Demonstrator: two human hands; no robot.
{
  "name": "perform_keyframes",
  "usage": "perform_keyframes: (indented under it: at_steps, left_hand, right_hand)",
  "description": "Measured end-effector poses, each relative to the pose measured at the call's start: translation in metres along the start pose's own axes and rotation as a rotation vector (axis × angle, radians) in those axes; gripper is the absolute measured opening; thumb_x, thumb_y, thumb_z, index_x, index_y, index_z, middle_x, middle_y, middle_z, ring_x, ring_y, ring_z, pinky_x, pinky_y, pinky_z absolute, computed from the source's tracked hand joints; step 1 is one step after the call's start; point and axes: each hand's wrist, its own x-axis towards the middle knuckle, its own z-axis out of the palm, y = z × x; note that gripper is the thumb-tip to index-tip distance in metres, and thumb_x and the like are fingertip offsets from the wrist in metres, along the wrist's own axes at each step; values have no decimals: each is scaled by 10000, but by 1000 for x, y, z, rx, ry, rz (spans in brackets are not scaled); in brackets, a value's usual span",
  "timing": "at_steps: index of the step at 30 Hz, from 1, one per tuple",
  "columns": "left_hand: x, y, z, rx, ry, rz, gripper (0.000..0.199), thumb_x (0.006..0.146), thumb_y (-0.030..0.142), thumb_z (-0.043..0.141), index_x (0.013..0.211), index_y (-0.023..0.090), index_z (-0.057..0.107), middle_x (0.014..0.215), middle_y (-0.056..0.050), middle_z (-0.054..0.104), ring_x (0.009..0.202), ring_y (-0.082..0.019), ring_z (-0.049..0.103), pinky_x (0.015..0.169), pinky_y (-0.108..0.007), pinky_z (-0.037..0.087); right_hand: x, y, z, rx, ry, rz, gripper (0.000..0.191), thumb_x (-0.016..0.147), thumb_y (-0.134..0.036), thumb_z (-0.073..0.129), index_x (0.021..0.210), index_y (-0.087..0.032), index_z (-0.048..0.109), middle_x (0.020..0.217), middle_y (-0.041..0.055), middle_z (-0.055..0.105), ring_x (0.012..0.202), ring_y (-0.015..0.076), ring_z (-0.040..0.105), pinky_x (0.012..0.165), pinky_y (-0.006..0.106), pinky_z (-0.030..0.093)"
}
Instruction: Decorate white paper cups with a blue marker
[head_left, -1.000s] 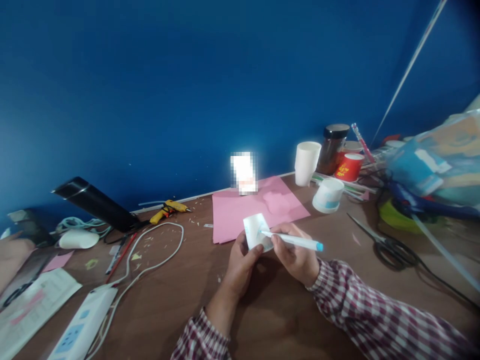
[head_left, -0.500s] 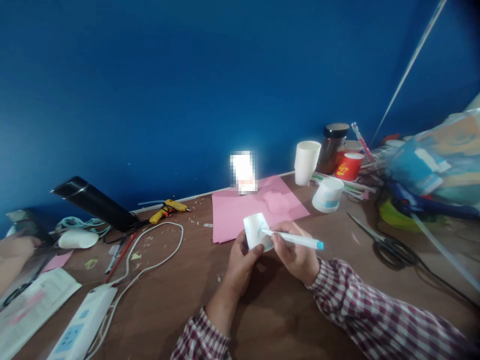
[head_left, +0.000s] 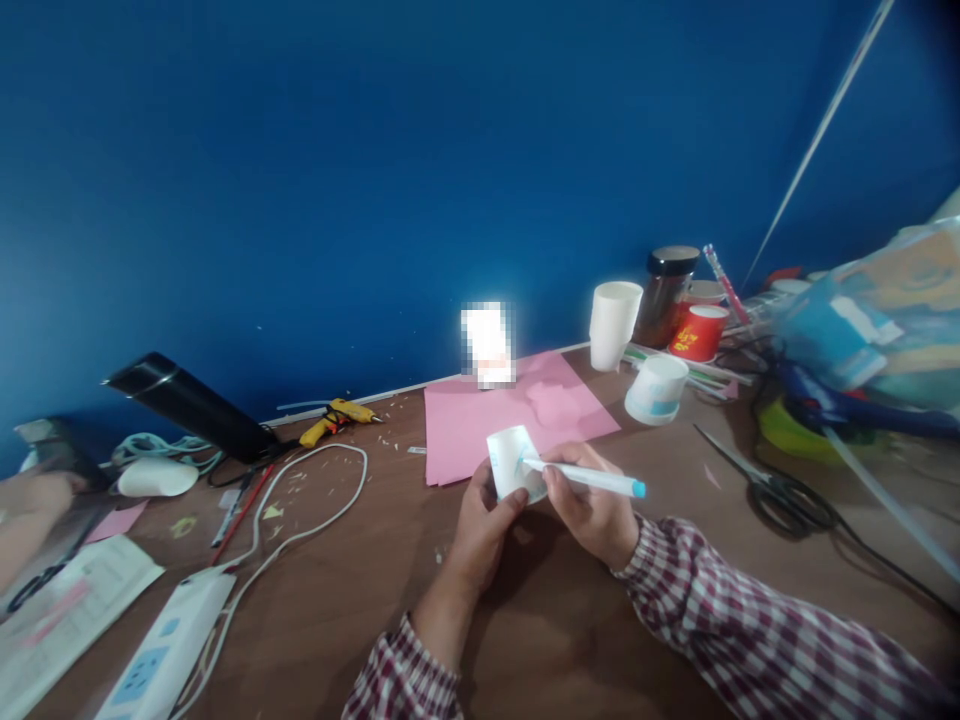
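My left hand (head_left: 484,525) is closed around a small white paper cup (head_left: 511,462), its thumb on the near side. The cup is tilted and carries faint blue marks. Between the fingers of my right hand (head_left: 592,505) is a white marker (head_left: 596,478) with a light blue end pointing right. The marker's tip meets the cup's side. Behind the cup lie pink paper sheets (head_left: 465,420). A bright, pixelated object (head_left: 487,345) stands at their back edge.
On the right are scissors (head_left: 787,500), an upside-down cup (head_left: 657,390), tall white cups (head_left: 615,325) and a red cup (head_left: 699,333). Leftward lie a yellow glue gun (head_left: 337,420), a black cylinder (head_left: 191,405) and a power strip (head_left: 169,645). Another person's hand (head_left: 37,510) shows at far left.
My hands, the cup and the marker have hardly moved. At the far left, the other person's hand has shifted slightly.
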Motion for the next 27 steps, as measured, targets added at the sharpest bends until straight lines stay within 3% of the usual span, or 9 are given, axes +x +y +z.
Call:
perform_keyframes:
  at_steps: [27]
  left_hand:
    - [-1,1,1,-33,29,-20,594,644,300,842,1170,188,589,1118,-98,680,1037,-258,624,968,-399,445]
  right_hand:
    - [0,0,0,12,-14,8,68,904,-219,555,862,-197,604,734,9,665,626,142,642,595,234,512]
